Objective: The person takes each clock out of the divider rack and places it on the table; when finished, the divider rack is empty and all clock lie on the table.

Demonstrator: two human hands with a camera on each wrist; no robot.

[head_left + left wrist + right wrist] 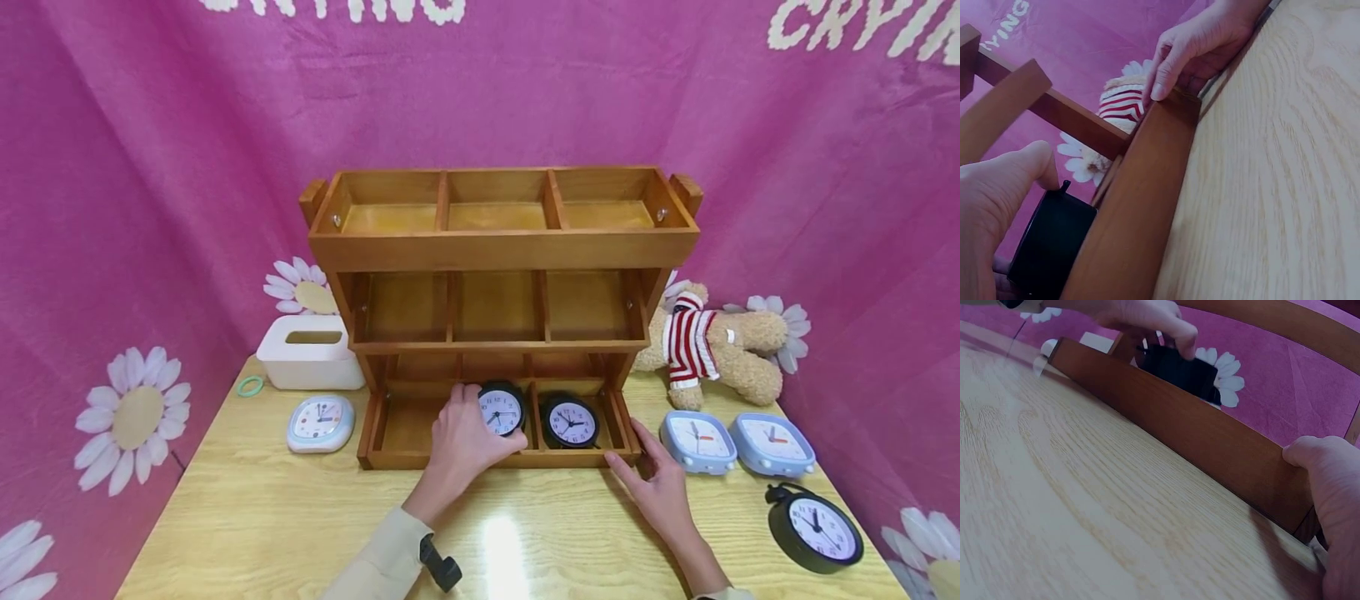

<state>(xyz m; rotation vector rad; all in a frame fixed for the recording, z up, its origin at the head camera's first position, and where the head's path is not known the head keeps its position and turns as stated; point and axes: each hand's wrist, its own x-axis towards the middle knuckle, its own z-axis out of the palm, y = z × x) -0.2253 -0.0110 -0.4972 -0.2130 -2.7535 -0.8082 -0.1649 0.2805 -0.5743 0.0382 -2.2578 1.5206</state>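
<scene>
My left hand (467,432) grips a round black alarm clock (500,410) by its sides, low in the middle compartment of the bottom tier of a wooden shelf (502,250). Seen from the left wrist, the clock's black casing (1054,244) is between thumb and fingers, just behind the front board (1141,206). A second black alarm clock (571,422) leans face up in the bottom right compartment. At the shelf's lower right front corner, my right hand (660,487) holds on, its thumb on the front board (1210,444) and its fingers along the outer side, partly hidden.
Right of the shelf lie two blue alarm clocks (699,442), (772,444), another black alarm clock (816,528) and a teddy bear (712,343). On the left are a white tissue box (311,362), a pale blue-white clock (320,422) and a green ring (250,385). A pink curtain (495,92) hangs behind.
</scene>
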